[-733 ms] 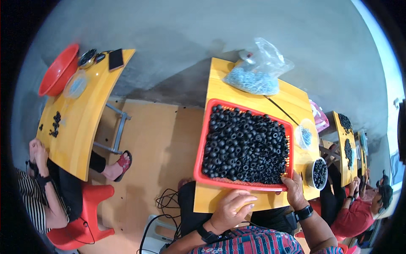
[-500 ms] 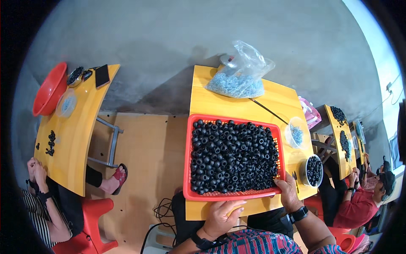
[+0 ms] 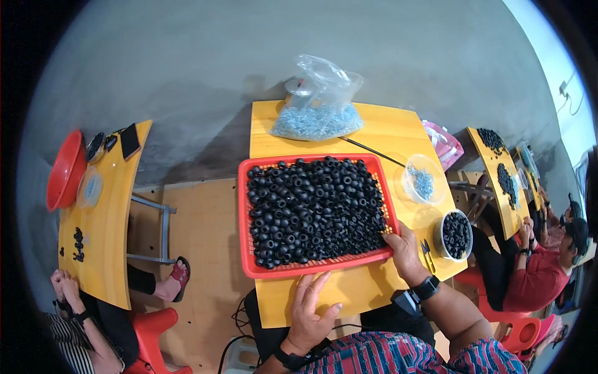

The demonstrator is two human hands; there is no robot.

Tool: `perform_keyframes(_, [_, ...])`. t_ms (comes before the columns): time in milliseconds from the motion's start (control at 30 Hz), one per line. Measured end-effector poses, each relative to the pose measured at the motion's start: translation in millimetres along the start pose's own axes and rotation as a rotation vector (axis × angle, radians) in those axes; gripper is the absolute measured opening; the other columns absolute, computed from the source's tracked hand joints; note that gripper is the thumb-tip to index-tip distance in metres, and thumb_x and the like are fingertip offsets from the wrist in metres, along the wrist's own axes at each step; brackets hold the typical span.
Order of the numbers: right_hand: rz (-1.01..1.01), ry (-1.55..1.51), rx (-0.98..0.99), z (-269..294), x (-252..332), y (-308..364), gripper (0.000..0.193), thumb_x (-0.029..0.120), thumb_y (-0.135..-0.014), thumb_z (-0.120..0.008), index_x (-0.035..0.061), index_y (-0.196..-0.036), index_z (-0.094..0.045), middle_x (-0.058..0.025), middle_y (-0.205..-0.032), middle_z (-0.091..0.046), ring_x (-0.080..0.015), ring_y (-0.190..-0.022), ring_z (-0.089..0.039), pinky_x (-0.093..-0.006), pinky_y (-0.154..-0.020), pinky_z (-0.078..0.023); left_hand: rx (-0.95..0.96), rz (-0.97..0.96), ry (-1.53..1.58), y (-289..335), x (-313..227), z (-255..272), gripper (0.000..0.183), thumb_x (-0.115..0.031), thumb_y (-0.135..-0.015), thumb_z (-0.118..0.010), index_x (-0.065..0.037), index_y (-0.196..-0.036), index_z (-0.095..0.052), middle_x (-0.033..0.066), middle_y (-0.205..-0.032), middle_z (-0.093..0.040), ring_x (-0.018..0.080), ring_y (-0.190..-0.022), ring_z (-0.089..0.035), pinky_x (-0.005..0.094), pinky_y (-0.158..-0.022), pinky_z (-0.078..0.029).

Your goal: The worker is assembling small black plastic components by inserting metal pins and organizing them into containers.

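Observation:
A red plastic basket (image 3: 244,218) lies on the yellow table, heaped with small black ball-shaped pieces (image 3: 299,212) that have round holes. Its left side sticks out a little past the table's left edge. My right hand (image 3: 408,257) grips the basket's near right corner, thumb over the rim and the other fingers mostly hidden. Just in front of the near rim is my left hand (image 3: 308,316), fingers spread and nothing in it. Its fingertips come close to the rim; I cannot tell whether they touch.
Beyond the basket stand a clear bag of small bluish pieces (image 3: 317,121) and a dark rod (image 3: 374,151). To the right are a clear tub (image 3: 408,181), yellow-handled snips (image 3: 428,257) and a tub of black pieces (image 3: 443,234). Other people sit at tables left and right.
The basket has shifted slightly away from me on the table. My left hand has opened wider near its front rim, while the right keeps its corner. The whole view has shifted too.

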State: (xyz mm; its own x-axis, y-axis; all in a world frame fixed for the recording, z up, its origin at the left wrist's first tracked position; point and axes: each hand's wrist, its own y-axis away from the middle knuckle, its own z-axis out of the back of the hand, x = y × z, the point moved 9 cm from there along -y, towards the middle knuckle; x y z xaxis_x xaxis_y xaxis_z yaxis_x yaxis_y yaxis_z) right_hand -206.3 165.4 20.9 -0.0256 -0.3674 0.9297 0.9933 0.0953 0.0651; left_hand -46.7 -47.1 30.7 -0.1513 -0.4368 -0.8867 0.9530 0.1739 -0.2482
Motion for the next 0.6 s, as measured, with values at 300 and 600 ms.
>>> perform_keyframes(300, [-0.013, -0.13, 0.058, -3, -4, 1, 0.029, 0.005, -0.086, -0.049, -0.0059, -0.112, -0.055, -0.01, -0.068, -0.059, -0.0176, -0.049, -0.057, -0.0315, -0.047, -0.048, -0.021, 0.065, 0.027, 4, 3, -11, 0.062, 0.001, -0.069, -0.069, -0.001, -0.129, -0.053, 0.0189, -0.131, -0.046, 0.0287, -0.115, -0.053, 0.0357, -0.094, -0.047])
perform_keyframes(600, [0.1, 0.099, 0.005, 2, 13, -22, 0.028, 0.016, -0.08, -0.053, -0.0055, -0.096, -0.058, -0.0319, -0.082, -0.059, -0.0482, -0.085, -0.058, -0.0496, -0.078, -0.046, -0.031, 0.144, -0.055, 1, 1, -20, 0.064, -0.01, -0.08, -0.06, 0.001, -0.14, -0.04, 0.018, -0.142, -0.04, 0.0272, -0.125, -0.047, 0.0353, -0.095, -0.043])
